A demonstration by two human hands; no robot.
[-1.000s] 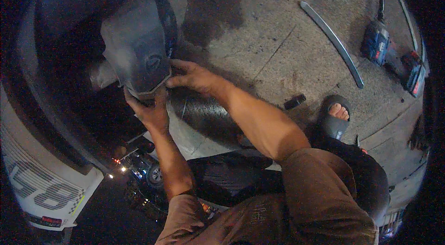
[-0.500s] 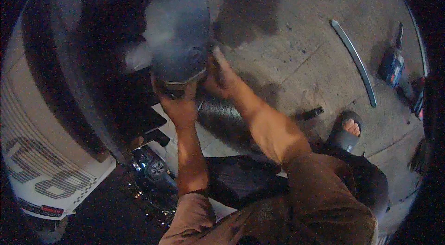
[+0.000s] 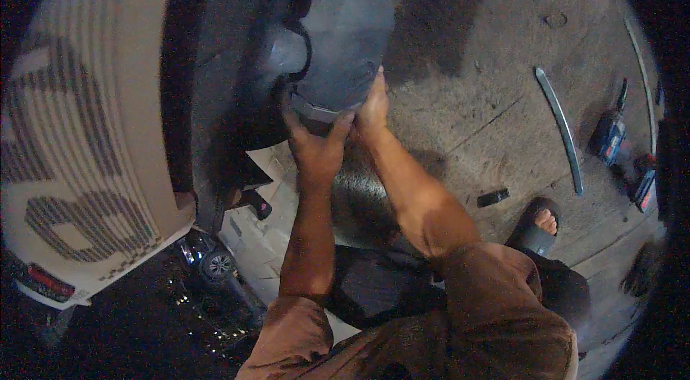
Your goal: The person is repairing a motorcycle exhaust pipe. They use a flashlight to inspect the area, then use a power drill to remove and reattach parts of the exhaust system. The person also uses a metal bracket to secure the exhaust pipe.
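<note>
A large blue-grey piece with a smooth face and an angular lower edge stands at upper centre beside a dark vehicle body. My left hand grips its near edge, with thumb and fingers spread around the lower rim. My right hand is closed along its right-hand edge, fingers pointing up. What exactly this piece is, I cannot tell. Close to its left side sits a rounded pale grey part, part of the dark body. Below my forearms lies a dark, glossy, rounded shape, partly hidden by them.
A white vehicle panel with striped graphics fills the left. On the concrete at right are a curved metal strip, a blue power tool, another blue-and-red tool and a small black object. A sandalled foot stands nearby.
The whole view has turned, shifting the vehicle, the grey piece and both hands rightward in the picture. Both hands keep their hold on the grey piece.
</note>
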